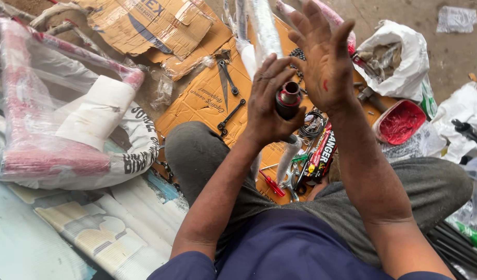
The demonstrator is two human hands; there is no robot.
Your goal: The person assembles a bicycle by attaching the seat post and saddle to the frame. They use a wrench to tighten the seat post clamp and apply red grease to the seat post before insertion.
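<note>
Tools (pixel 293 176) and cardboard (pixel 207 98) crowded below, clear air above, left hand (pixel 267 106) gripped a dark tube (pixel 288 100) with rusty metal rim, upright over the knees, right hand (pixel 325 57) splayed flat beside it, holding nothing.

Daylight, even and soft, scene well lit. No hard shadows; only faint shade under left hand (pixel 267 106) where it grips dark tube (pixel 288 99), and below forearms on lap. Right hand (pixel 324 57), open above grip, slightly motion-blurred at fingertips. Glare on clear plastic wrap (pixel 31 93) far left of grip, white bag (pixel 399 57) right of grip nearly overexposed. Small tools below grip sharp enough. Wide lens bends edges; corners softer, lower left most.
</note>
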